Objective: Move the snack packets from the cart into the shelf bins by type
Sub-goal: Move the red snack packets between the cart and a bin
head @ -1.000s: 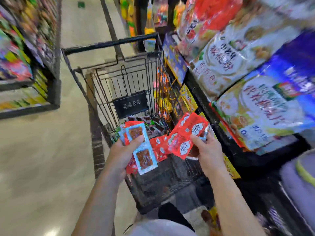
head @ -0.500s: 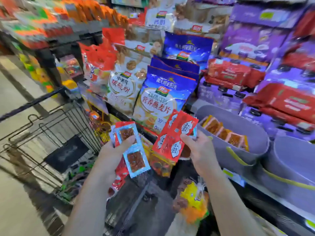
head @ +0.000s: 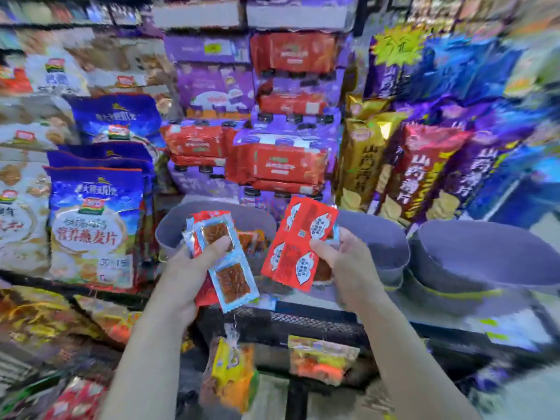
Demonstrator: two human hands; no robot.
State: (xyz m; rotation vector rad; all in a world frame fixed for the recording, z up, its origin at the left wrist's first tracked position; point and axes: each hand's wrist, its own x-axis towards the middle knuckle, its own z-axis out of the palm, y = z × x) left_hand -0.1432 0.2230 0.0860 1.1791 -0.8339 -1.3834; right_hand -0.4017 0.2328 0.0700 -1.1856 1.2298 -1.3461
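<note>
My left hand [head: 188,268] grips a stack of light-blue snack packets [head: 231,278] with clear windows showing brown snack, and red packets lie behind them. My right hand [head: 348,262] pinches a fan of red snack packets [head: 298,237] with white labels. Both hands hover in front of three grey shelf bins. The left bin [head: 169,231] holds a few orange-brown packets, partly hidden by my hands. Behind my right hand is the middle bin [head: 378,237]. The right bin [head: 485,250] shows no contents from here. The cart is out of view.
Large blue oat bags [head: 94,225] stand left of the bins. Red and purple drink packs [head: 278,165] are stacked behind them, and tall chip bags [head: 424,174] rise at the right. Below the shelf edge hang yellow-orange packets [head: 230,374].
The view has swung right from the cart to the shelf bins. Both hands kept their packets and now sit in front of the left and middle bins.
</note>
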